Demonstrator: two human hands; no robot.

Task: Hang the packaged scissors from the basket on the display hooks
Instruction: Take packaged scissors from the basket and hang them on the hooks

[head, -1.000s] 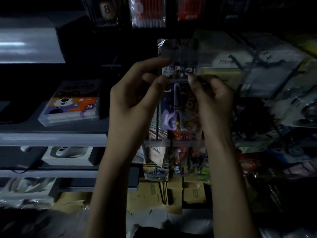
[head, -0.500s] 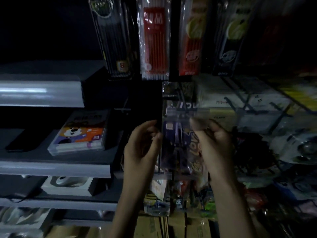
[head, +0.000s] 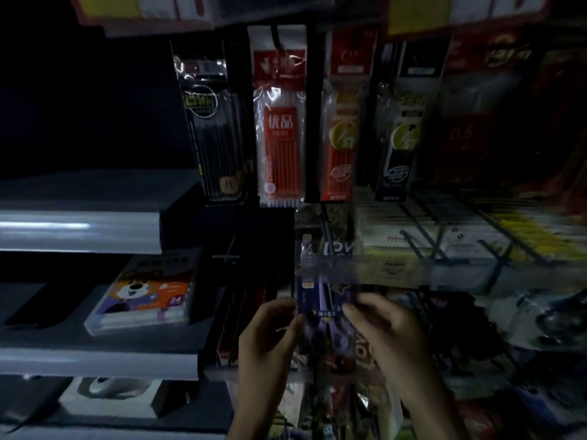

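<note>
Since half a second ago my view has tipped upward, so the hands and the packaged scissors [head: 322, 315] now sit lower in the picture, and more of the hanging pen packs [head: 281, 122] shows above.

The pack stands upright, its long axis running from 12 to 6 o'clock. Its lower half is between my hands and its upper end passes behind the clear price strip [head: 374, 269]. It is too dark and blurred there to tell whether its hang hole is already over the display hook [head: 328, 230], which lies at 12 o'clock from my fingers.

My left hand [head: 270, 335] is at 9 o'clock of the pack, thumb and fingertips [head: 293, 315] pinching its left edge. My right hand [head: 384, 325] is at 3 o'clock, fingertips [head: 347, 309] pinching the right edge. Both look about equally near the hook.

I judge that the next move turns on that vertical line: the top of the pack has to stay square to the hook.

Further out, a crayon box [head: 149, 293] lies on the grey shelf [head: 79, 360] at 9 o'clock.
</note>
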